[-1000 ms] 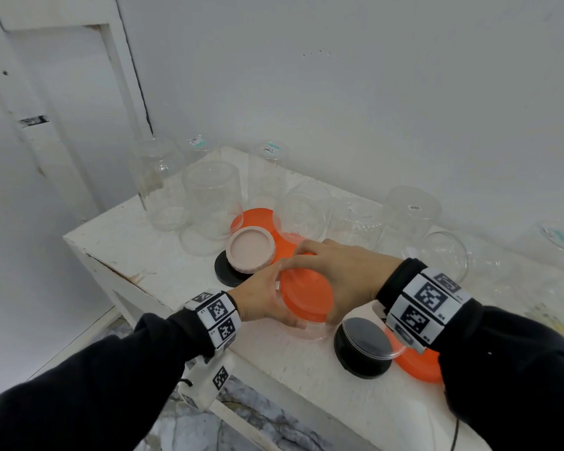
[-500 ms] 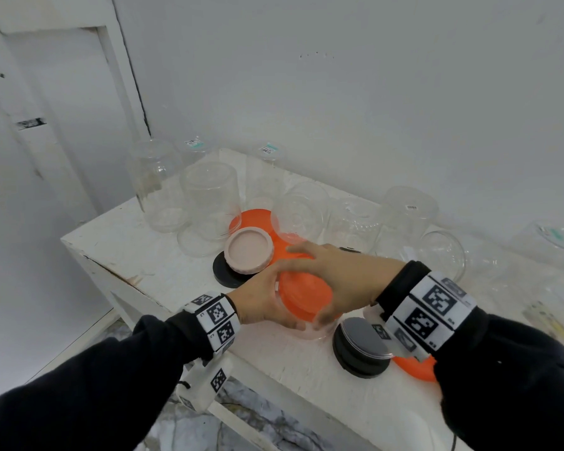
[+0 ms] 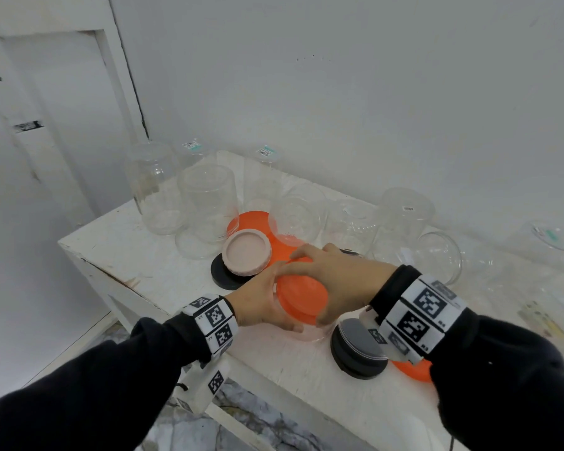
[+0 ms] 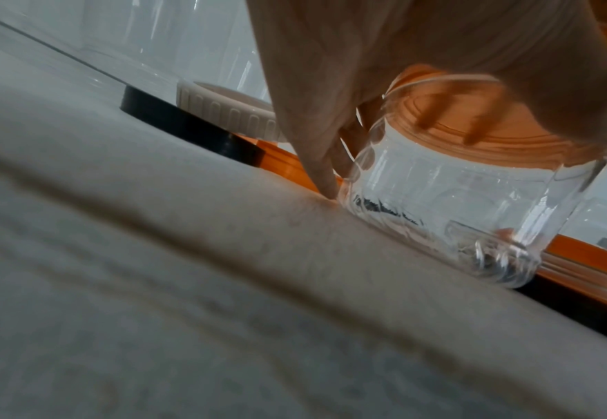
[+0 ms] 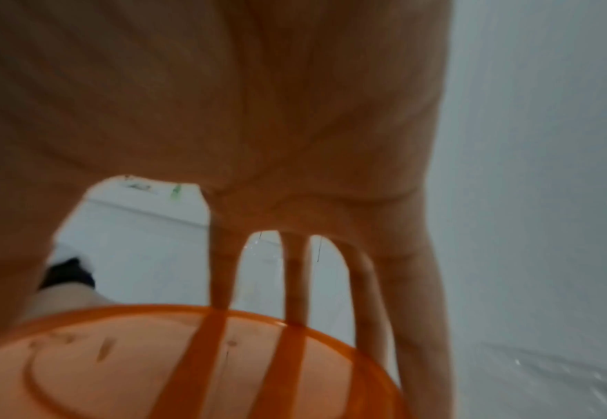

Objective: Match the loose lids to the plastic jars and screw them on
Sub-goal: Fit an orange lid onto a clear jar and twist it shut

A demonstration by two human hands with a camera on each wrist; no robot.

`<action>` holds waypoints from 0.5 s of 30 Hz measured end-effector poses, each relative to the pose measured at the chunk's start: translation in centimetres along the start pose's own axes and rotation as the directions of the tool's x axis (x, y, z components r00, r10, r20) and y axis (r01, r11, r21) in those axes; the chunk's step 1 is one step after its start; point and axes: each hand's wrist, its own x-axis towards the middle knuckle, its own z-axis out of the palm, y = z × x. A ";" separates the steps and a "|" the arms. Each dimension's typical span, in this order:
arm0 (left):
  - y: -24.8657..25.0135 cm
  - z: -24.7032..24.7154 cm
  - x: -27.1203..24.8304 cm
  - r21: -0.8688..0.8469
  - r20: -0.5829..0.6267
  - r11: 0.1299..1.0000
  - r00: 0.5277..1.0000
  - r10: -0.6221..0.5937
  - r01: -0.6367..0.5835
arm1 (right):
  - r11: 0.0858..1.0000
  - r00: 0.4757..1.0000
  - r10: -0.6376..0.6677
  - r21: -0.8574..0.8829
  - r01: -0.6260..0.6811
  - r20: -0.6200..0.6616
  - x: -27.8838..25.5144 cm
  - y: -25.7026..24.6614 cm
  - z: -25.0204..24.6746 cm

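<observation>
Sitting near the front edge of the white surface (image 3: 137, 255), a short clear jar (image 4: 449, 204) is standing upright with an orange lid (image 3: 302, 296) on its mouth. The right hand (image 3: 336, 281) is reaching over from above, its fingers (image 5: 294, 283) spread and curled down around the lid's rim — gripping it. The left hand (image 3: 258, 304) is wrapping around the jar's wall from the left, its fingers (image 4: 316, 158) curled against the clear plastic and one fingertip touching the surface just beside the jar's base. Whether the lid is fully seated on its threads cannot be told.

Just to the left, a pale pink ribbed lid (image 3: 246, 252) is lying open side up, resting partly on a black lid (image 3: 222, 276) and partly on a larger orange lid (image 3: 251, 221) behind it. To the right of the held jar, a grey disc is lying on top of another black lid (image 3: 355, 359), and a further orange lid (image 3: 412, 371) is showing from under the right wrist. Farther back — along the wall (image 3: 339, 92) — several clear empty jars (image 3: 209, 203) of different sizes are standing, some upside down and some tipped on their sides. Both wrists are wearing bands with black-and-white square markers (image 3: 215, 317) over black sleeves.
</observation>
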 end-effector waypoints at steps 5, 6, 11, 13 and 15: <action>0.3 0.0 0.0 0.031 -0.011 0.999 1.000 0.011 -0.011 | 0.985 0.986 0.140 -0.088 -0.147 -0.087 0.2 -0.7 0.3; 0.3 0.0 0.0 0.027 -0.012 1.000 1.000 0.009 -0.009 | 0.992 0.993 0.110 -0.058 -0.113 -0.040 0.1 -0.6 0.1; 0.0 0.2 0.0 -0.015 -0.011 1.000 1.000 0.005 -0.005 | 1.000 1.000 0.019 0.012 -0.019 0.019 0.0 -0.2 -0.3; -0.2 0.1 0.0 -0.014 -0.012 1.000 1.000 -0.012 0.012 | 0.996 0.994 0.090 -0.013 -0.091 -0.068 0.2 -0.6 0.2; -0.2 0.1 0.1 -0.018 -0.010 1.000 1.000 -0.016 0.015 | 0.986 0.984 0.148 -0.057 -0.154 -0.102 0.3 -0.6 0.4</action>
